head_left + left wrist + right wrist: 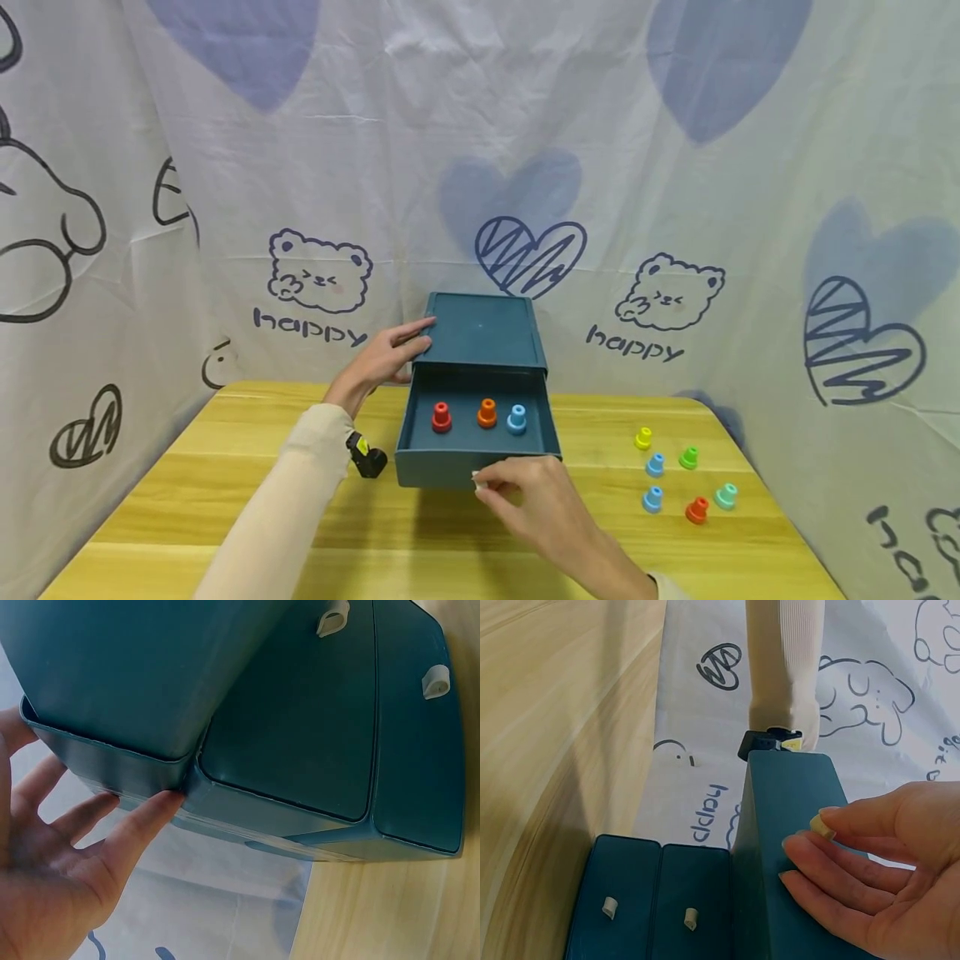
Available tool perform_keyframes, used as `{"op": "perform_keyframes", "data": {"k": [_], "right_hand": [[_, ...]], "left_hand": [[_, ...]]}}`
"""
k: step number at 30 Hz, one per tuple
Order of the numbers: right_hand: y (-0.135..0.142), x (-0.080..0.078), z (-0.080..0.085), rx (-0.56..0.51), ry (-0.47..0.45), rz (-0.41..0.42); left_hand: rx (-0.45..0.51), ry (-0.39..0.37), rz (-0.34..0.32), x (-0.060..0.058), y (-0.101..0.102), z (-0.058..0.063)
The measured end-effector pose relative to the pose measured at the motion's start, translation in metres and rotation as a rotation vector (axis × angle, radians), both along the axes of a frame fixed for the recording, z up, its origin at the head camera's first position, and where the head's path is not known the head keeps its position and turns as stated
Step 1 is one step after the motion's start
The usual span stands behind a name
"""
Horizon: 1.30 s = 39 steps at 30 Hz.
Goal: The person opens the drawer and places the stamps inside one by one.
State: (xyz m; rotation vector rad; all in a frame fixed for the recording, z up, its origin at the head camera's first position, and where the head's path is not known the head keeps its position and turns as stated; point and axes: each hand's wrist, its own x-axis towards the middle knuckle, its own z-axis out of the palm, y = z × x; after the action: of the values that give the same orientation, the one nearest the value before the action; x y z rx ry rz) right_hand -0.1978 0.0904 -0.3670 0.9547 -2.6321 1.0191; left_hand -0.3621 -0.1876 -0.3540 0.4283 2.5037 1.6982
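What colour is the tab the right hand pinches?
The tab is cream; it shows best in the right wrist view.

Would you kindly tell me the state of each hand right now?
Left hand: open, fingers touching the cabinet.
Right hand: closed, pinching the drawer pull.

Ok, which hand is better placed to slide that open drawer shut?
Probably the right hand, since it pinches the pale tab on the drawer, while the left hand touches the cabinet farther back.
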Motion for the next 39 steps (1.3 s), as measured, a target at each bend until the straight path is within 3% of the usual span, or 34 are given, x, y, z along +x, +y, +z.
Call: {"op": "perform_keyframes", "data": {"k": [13,20,39], "right_hand": [[-0.003,0.000,0.000,0.018,0.037,-0.038],[-0.005,-0.002,-0.001,0.022,0.054,-0.062],[-0.008,-0.020,-0.004,-0.037,0.092,-0.051]], "left_hand": [[0.009,-0.013,0.023,0.000,0.001,0.000],[0.000,0.005,0.005,0.000,0.000,-0.001],[0.009,-0.006,0.010,-0.001,-0.001,-0.001]]}}
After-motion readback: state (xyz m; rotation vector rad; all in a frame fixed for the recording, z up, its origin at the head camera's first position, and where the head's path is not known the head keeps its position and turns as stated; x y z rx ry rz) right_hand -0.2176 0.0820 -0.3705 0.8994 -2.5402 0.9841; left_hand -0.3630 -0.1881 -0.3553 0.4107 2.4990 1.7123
